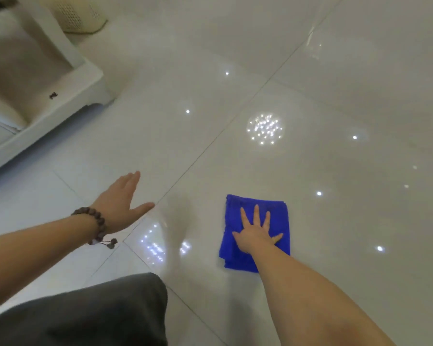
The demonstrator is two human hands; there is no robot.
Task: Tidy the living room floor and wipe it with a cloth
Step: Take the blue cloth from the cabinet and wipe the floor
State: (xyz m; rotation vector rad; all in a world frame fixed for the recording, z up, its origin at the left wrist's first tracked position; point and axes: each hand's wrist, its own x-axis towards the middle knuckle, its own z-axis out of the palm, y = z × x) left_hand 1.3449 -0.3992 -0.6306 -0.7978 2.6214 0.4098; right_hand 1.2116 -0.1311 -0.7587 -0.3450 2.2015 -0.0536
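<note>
— Covering nearly the whole view is the glossy pale tiled floor (310,71), isn't it?

— Yes. Thin dark grout lines cross it, and bright specks of reflected light sit on it, with one dense cluster beyond the cloth and another patch nearer the person.

— What stands at the upper left?

— A white piece of furniture (60,106), its base resting on the tiles, with a small dark mark on its side. Behind it, at the top edge, a pale perforated basket (78,18) stands on the floor.

— And at the bottom?

— The person's knee in dark grey trousers (105,313) fills the lower left corner. Both bare forearms reach forward from there.

— Where is the cloth?

— The blue cloth (235,255), folded into a rough rectangle, lies flat on the tiles to the right of centre, well apart from the furniture.

— Which hand is on it?

— The right hand (256,234) presses down on it, palm flat, fingers straight and spread wide. It grips nothing; the cloth lies beneath the palm.

— And the other one?

— The left hand (121,203) is stretched out over the tiles, fingers straight and together, thumb out to the side, holding nothing. Whether it touches the floor cannot be told.

— Anything on that wrist?

— A bracelet of dark brown beads (95,224), with a short tassel of beads hanging below.
</note>
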